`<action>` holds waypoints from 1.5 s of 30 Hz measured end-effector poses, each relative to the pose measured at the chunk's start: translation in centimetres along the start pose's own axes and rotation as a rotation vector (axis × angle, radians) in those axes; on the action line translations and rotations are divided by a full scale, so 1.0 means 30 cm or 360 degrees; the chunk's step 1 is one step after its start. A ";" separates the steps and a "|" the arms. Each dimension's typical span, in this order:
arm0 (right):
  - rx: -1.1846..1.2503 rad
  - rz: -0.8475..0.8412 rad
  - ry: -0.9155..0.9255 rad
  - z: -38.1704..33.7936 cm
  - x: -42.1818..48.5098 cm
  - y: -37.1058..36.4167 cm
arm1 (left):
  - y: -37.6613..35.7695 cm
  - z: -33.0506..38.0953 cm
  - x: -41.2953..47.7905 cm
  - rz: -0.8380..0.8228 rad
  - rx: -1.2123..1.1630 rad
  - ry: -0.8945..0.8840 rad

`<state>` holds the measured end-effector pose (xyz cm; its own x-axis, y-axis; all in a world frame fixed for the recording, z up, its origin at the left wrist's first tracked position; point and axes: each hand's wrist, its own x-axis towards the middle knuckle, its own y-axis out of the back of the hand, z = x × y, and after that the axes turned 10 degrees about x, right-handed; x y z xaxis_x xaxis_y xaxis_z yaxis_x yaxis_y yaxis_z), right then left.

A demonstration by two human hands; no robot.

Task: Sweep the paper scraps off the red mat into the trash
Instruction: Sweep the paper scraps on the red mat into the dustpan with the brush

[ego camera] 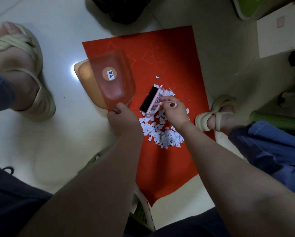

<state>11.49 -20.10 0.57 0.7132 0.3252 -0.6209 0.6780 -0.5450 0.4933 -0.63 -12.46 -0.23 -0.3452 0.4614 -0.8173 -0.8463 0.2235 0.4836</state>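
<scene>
Paper scraps point(162, 132) are lying heaped mid red mat point(169, 53). The right hand point(174, 112) is gripping a pink brush point(151, 101) at the heap's edge, the left hand point(122, 117) gripping a dustpan point(109, 77) nearby; I reckon a brisk stroke is risking scattering them past it.

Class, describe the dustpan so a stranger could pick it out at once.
Find the red mat on the floor. Over its left edge the left hand grips a see-through dustpan. Unlike the brush beside it, it bears a round sticker with a white label.
</scene>
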 end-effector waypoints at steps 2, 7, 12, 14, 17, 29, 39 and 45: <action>0.0030 0.0032 0.0044 -0.001 -0.007 0.008 | 0.000 -0.008 0.000 0.0013 0.0012 -0.0032; 0.0100 -0.0002 0.0188 -0.068 0.014 -0.014 | -0.002 -0.024 0.000 0.0059 0.0074 -0.0057; 0.0052 -0.0031 0.0115 -0.045 0.046 -0.033 | -0.011 -0.027 -0.014 0.0054 0.0138 -0.0071; 0.0041 0.0053 0.0054 -0.013 0.038 -0.014 | -0.022 -0.030 -0.016 0.0035 0.0130 -0.0087; 0.0100 0.0082 0.0037 0.014 0.020 0.015 | -0.033 -0.041 -0.022 0.0028 0.0139 -0.0125; 0.0361 0.0229 0.0051 -0.113 0.144 -0.043 | -0.036 -0.048 -0.014 0.0060 0.0212 -0.0100; 0.0254 0.0471 -0.0101 0.001 0.052 0.046 | -0.048 -0.062 -0.028 0.0033 0.0206 -0.0139; 0.0434 0.0400 0.0016 -0.053 0.053 0.029 | -0.041 -0.066 -0.023 0.0034 0.0228 -0.0161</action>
<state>13.51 -18.83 0.99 0.8541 0.1617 -0.4944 0.4100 -0.7942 0.4485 -0.17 -14.76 -0.88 -0.3138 0.5499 -0.7741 -0.7703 0.3292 0.5461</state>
